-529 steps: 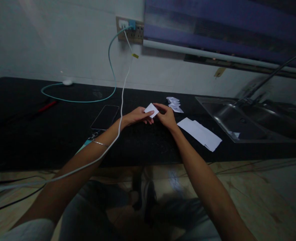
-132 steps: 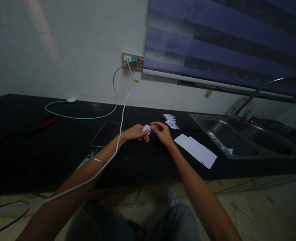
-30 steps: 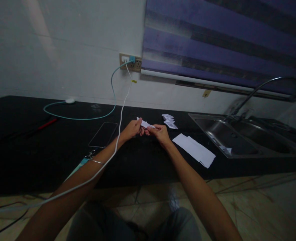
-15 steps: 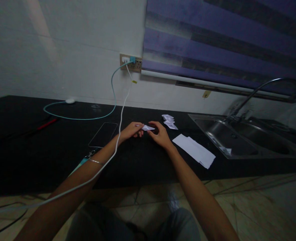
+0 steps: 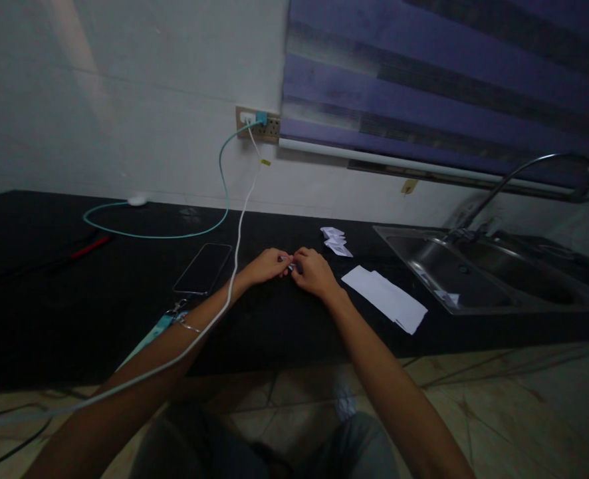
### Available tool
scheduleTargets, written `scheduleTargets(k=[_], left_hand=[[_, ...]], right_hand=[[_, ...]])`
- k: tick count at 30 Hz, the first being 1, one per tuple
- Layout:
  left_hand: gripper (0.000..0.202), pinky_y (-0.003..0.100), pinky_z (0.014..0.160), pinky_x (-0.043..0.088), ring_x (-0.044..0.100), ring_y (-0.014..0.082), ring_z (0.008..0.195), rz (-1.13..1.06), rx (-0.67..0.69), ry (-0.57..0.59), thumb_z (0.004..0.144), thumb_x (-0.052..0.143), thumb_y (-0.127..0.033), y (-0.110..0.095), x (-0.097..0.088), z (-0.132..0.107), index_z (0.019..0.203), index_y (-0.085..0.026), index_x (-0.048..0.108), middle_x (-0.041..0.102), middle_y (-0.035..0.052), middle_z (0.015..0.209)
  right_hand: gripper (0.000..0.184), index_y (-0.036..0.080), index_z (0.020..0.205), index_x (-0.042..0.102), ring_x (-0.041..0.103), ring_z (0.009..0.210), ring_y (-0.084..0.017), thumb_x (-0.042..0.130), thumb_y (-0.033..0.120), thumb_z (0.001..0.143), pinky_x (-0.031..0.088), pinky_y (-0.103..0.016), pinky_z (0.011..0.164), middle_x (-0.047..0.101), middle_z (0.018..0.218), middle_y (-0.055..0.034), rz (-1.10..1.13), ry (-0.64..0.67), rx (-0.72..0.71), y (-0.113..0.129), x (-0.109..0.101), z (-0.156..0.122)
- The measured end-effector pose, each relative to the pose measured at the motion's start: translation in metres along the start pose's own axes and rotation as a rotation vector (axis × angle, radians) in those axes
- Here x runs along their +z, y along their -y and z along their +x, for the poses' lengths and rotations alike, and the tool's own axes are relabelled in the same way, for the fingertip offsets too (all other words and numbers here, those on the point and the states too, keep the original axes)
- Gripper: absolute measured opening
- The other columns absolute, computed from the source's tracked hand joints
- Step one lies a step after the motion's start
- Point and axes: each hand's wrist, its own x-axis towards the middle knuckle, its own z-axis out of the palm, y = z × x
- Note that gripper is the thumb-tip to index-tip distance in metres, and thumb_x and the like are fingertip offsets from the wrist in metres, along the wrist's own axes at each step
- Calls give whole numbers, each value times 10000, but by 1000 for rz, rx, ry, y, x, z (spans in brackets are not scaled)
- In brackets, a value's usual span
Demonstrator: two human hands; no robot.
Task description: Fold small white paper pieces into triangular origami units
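Note:
My left hand and my right hand meet low over the black counter, fingers curled together. Between the fingertips a small folded piece of white paper shows only as a sliver; the rest is hidden by my fingers. Both hands pinch it. A small heap of folded white paper pieces lies just beyond my right hand. Flat white paper strips lie to the right of my right forearm.
A dark phone lies left of my left hand, with a white cable running from the wall socket across my left arm. A teal cable loops at the back. A steel sink with a tap sits at right.
Earlier the paper was a larger flat piece, then a smaller folded one held above the counter. Since half a second ago my hands have closed together and lowered, covering most of it.

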Motion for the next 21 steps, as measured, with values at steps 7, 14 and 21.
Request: scheduleTargets(k=[7,14,21], left_hand=[[483,230,556,404,544,115,525,-110,-39,-16,923,381,-506,-7,-2,0,699,-140,603,594,15,585],[370,213,529,380,555,108,536,-251,-136,-19,937,404,-403,-9,-6,-4,950,-110,630,599,7,616],[347,216,561,403,555,104,537,-250,-62,40,928,426,-390,5,-6,2,892,-119,640,605,8,615]], right_hand=[[152,161,925,670,552,933,-196,532,193,870,423,-311,838,614,987,-91,28,-62,75,-21,-2,3],[204,146,959,711,571,981,-253,577,130,806,421,-347,866,644,1009,-139,-116,-77,415,-72,-17,-11],[236,178,956,724,531,1017,-300,579,112,782,451,-383,791,628,1046,-160,-228,0,566,-85,-23,-14]])
